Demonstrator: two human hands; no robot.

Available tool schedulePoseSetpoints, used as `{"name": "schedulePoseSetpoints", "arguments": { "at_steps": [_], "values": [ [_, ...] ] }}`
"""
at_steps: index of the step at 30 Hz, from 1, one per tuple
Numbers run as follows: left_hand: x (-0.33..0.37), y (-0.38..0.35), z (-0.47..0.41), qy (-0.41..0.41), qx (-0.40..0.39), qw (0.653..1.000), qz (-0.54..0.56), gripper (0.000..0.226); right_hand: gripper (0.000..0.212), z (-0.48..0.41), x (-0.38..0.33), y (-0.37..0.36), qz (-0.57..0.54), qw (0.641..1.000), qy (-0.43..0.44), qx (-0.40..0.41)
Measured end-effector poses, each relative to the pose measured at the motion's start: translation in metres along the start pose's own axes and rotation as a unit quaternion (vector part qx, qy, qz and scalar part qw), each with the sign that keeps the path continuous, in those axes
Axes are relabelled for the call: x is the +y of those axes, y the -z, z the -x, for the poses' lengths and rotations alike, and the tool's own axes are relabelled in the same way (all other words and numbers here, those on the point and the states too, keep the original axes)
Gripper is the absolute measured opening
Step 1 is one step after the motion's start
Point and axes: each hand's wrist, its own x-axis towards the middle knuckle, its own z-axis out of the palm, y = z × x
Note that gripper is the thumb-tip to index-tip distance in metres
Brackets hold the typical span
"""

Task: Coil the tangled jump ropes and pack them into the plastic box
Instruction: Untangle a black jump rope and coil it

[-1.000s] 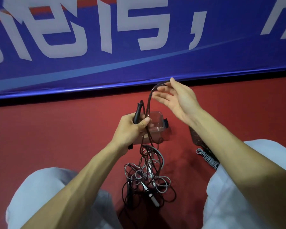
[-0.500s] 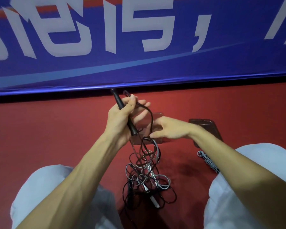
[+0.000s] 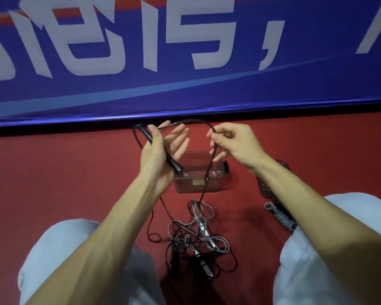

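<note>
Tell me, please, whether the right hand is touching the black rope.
Touching; in the head view the right hand pinches the black rope.

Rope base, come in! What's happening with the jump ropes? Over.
Left grip holds slim black rope handle. Right grip pinches its black cord, arched between both. Cord trails into grey-and-black rope tangle, outside clear plastic box.

Pale grey-white trousers (image 3: 59, 256) over both knees; forearms (image 3: 110, 238) bare, unadorned.
</note>
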Motion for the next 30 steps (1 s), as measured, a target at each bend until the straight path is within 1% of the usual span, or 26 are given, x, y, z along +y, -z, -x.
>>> {"name": "schedulePoseSetpoints", "arguments": {
  "at_steps": [2, 4, 6, 9, 12, 14, 16, 19, 21, 24, 26, 28, 30],
  "values": [
    [-0.007, 0.001, 0.001, 0.016, -0.018, 0.997, -0.067, 0.041, 0.014, 0.000, -0.006, 0.004, -0.055, 0.998, 0.012, 0.023],
    [-0.014, 0.002, 0.003, 0.034, -0.041, 0.985, -0.163, 0.032, 0.010, 0.001, -0.009, 0.006, -0.110, 0.993, 0.003, 0.033],
    [-0.021, 0.001, 0.008, 0.049, -0.071, 0.965, -0.249, 0.027, 0.007, 0.001, -0.012, 0.007, -0.153, 0.987, -0.008, 0.039],
    [-0.027, -0.001, 0.015, 0.064, -0.117, 0.938, -0.319, 0.026, 0.010, 0.001, -0.016, 0.008, -0.203, 0.977, -0.014, 0.061],
    [-0.028, -0.003, 0.020, 0.053, -0.170, 0.893, -0.413, 0.025, 0.014, 0.000, -0.018, 0.009, -0.235, 0.969, -0.016, 0.069],
    [-0.028, -0.003, 0.021, 0.062, -0.186, 0.879, -0.434, 0.020, 0.014, 0.000, -0.018, 0.009, -0.244, 0.968, -0.019, 0.054],
    [-0.029, -0.003, 0.022, 0.070, -0.187, 0.882, -0.428, 0.016, 0.013, 0.000, -0.019, 0.008, -0.252, 0.966, -0.019, 0.047],
    [-0.030, -0.002, 0.019, 0.024, -0.151, 0.883, -0.445, 0.008, 0.011, -0.004, -0.016, 0.008, -0.272, 0.960, -0.022, 0.065],
    [-0.029, -0.002, 0.018, -0.002, -0.112, 0.904, -0.412, 0.006, 0.011, -0.006, -0.011, 0.009, -0.228, 0.971, -0.038, 0.067],
    [-0.025, -0.004, 0.014, -0.022, -0.055, 0.931, -0.361, 0.009, 0.016, -0.004, -0.001, 0.007, -0.053, 0.995, -0.075, 0.035],
    [-0.021, -0.005, 0.014, -0.028, -0.035, 0.941, -0.336, 0.010, 0.024, 0.000, 0.002, 0.003, 0.050, 0.994, -0.094, -0.006],
    [-0.017, -0.004, 0.014, -0.039, -0.018, 0.943, -0.330, 0.008, 0.032, 0.002, 0.005, -0.002, 0.106, 0.988, -0.109, -0.033],
    [-0.015, -0.001, 0.012, -0.068, 0.005, 0.930, -0.360, 0.008, 0.038, 0.004, 0.006, -0.003, 0.139, 0.982, -0.125, -0.037]
  ]
}}
